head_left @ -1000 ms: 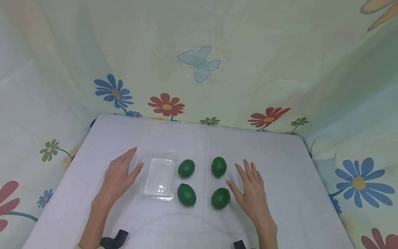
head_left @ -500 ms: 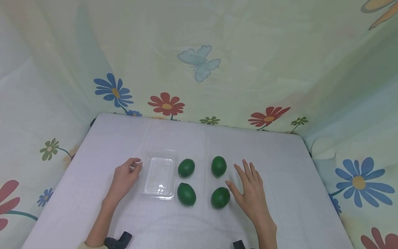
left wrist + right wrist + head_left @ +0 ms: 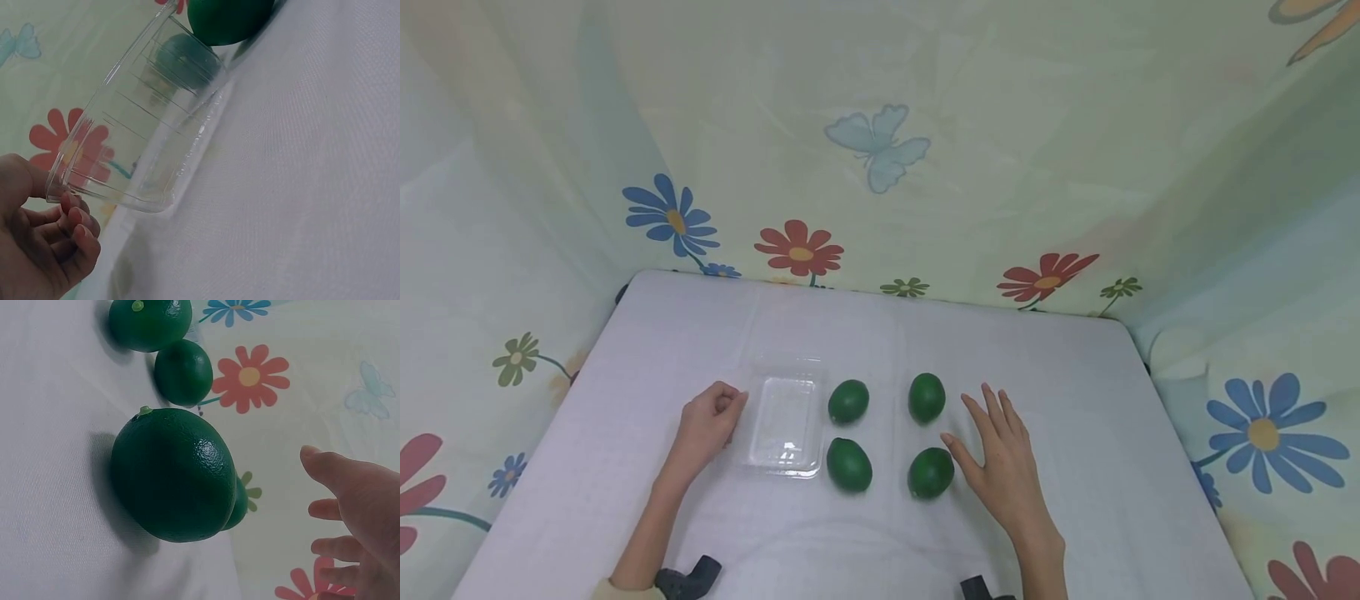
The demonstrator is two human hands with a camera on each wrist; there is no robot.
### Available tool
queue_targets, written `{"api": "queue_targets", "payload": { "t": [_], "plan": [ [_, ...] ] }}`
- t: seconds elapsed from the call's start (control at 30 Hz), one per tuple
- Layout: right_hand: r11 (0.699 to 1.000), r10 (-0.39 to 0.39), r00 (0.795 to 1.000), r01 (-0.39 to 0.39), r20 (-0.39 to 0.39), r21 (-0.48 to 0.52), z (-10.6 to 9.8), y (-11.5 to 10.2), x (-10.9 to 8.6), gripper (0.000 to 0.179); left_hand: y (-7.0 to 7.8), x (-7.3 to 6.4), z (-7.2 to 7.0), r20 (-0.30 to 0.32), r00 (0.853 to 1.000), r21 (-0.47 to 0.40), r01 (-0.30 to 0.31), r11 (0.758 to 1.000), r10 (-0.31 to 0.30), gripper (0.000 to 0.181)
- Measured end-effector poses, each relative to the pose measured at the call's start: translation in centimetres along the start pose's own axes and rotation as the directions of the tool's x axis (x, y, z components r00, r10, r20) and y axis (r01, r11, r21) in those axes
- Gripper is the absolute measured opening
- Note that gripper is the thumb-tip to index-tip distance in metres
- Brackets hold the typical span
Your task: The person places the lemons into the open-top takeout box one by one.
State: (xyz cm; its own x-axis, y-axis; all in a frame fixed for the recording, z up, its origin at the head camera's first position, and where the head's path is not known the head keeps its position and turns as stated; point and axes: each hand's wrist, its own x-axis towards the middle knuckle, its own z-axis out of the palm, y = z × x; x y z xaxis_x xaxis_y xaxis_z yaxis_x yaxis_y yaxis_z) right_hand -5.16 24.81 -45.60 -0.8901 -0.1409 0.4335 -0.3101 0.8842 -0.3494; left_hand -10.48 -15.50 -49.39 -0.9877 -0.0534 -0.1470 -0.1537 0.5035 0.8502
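A clear plastic container [image 3: 786,421] stands on the white-covered table, left of several green limes. At its left rim, my left hand [image 3: 703,425] pinches the edge between thumb and curled forefinger; the left wrist view shows the container's rim corner [image 3: 57,187] between them. Two limes, a back one [image 3: 848,402] and a front one [image 3: 850,465], lie just right of the container. Farther right are another back lime [image 3: 927,397] and a front lime [image 3: 931,473]. Beside these, my right hand [image 3: 1006,475] is spread with nothing in it, its thumb near the front right lime.
The white cloth [image 3: 1045,367] covers the table, whose far edge meets a hanging curtain [image 3: 970,167] printed with flowers and a butterfly. Curtain also hangs along both sides. Dark wrist mounts [image 3: 691,577] show at the near edge.
My left hand has gone from spread fingers beside the container to pinching its left rim, moving slightly right. The right hand and the limes have stayed nearly still.
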Motion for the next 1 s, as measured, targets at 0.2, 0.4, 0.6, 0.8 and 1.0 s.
{"api": "queue_targets", "payload": {
  "t": [0.2, 0.4, 0.6, 0.8, 1.0],
  "plan": [
    [0.999, 0.035, 0.999, -0.034, 0.03, -0.004, -0.1, -0.1, -0.2, 0.066, 0.1, 0.0, 0.0, 0.015, 1.0, -0.025, 0.003, 1.0, -0.002, 0.031],
    [0.994, 0.113, 0.988, -0.114, 0.106, 0.001, -0.1, -0.2, -0.8, 0.065, 0.2, -0.1, -0.1, 0.024, 1.0, -0.022, 0.0, 1.0, 0.001, 0.031],
    [0.982, 0.184, 0.96, -0.19, 0.211, 0.008, 0.4, -0.6, -1.7, 0.066, 0.2, -0.1, 0.0, 0.019, 1.0, -0.022, 0.0, 1.0, 0.0, 0.03],
    [0.966, 0.237, 0.911, -0.259, 0.339, 0.023, 0.7, -1.2, -2.5, 0.074, 0.0, 0.0, 0.0, 0.014, 1.0, -0.007, 0.016, 1.0, -0.016, 0.031],
    [0.953, 0.243, 0.87, -0.296, 0.43, 0.061, 0.6, -2.0, -2.5, 0.074, 0.1, 0.1, 0.0, 0.006, 1.0, -0.018, 0.012, 1.0, -0.012, 0.03]
  ]
}}
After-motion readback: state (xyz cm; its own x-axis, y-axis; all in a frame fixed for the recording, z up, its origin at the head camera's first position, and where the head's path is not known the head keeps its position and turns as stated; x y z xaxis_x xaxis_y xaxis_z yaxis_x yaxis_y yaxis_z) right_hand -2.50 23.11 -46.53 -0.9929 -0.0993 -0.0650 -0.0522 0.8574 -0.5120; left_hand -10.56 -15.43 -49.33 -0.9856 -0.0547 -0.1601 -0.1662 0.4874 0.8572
